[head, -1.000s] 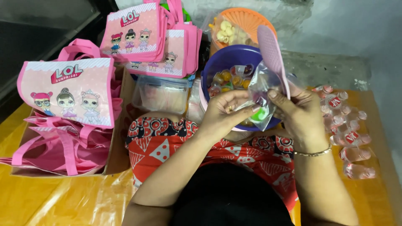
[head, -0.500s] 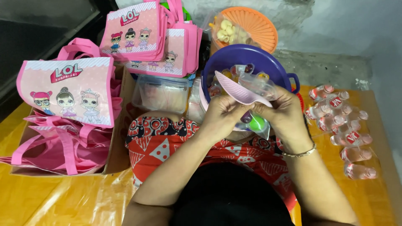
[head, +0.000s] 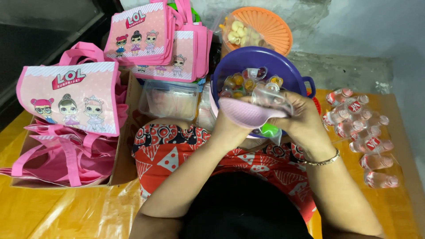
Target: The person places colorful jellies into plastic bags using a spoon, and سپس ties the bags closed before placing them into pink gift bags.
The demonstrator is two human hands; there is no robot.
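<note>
Both hands are being pressed together over the lap in the head view: the left hand [head: 232, 126] is gripping a pale pink pouch [head: 248, 113], while the right hand [head: 301, 119] is pinching a crinkled clear plastic bag [head: 276, 95] against it, a green piece [head: 270, 130] showing beneath. A loose pinch could be letting the slippery bag slide out. Just beyond, coloured jelly cups [head: 241, 82] are being held in the purple basin [head: 256, 57]; pale snacks are lying in the orange tray [head: 270, 26]; pink bags [head: 66, 95] are filling the cardboard box at the left.
</note>
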